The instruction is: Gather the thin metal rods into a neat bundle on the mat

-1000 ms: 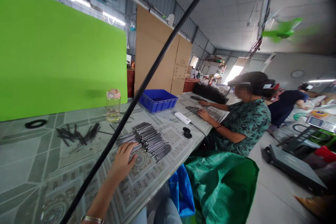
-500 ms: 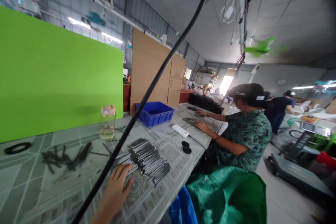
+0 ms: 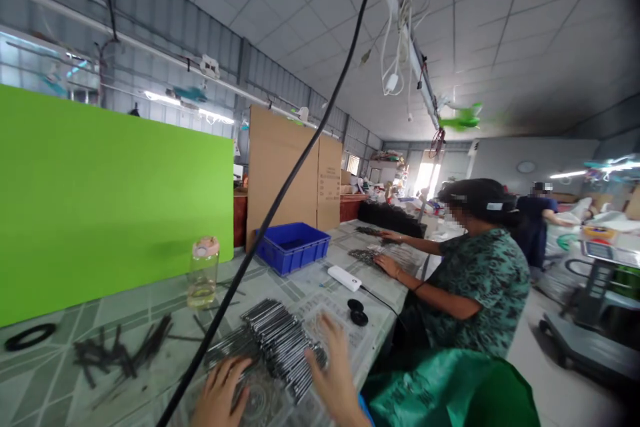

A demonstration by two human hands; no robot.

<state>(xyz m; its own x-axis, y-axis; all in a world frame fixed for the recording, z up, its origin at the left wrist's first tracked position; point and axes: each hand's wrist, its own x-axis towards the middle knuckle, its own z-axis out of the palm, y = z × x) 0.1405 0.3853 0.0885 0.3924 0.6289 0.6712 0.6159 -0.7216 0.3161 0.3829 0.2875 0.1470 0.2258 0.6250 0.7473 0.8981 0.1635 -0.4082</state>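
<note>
A row of thin, shiny metal rods (image 3: 280,337) lies side by side on the patterned tabletop in front of me. To its left is a looser layer of similar rods (image 3: 231,349). My left hand (image 3: 223,392) is at the near edge of that looser layer, its fingers and thumb apart. By the right end of the row is my right hand (image 3: 334,368), fingers stretched out and thumb apart near the rod ends. Neither hand visibly holds anything.
Dark strips (image 3: 123,352), a black ring (image 3: 30,337) and a bottle (image 3: 203,273) are leftward. A blue bin (image 3: 293,250), white device (image 3: 344,278) and black round pieces (image 3: 357,312) sit beyond. A co-worker (image 3: 480,267) handles dark pieces. A black cable (image 3: 300,163) crosses the view.
My right hand has come into view at the right side of the rod row. My left hand stays by the looser rods. The view has tilted up, so the table appears lower.
</note>
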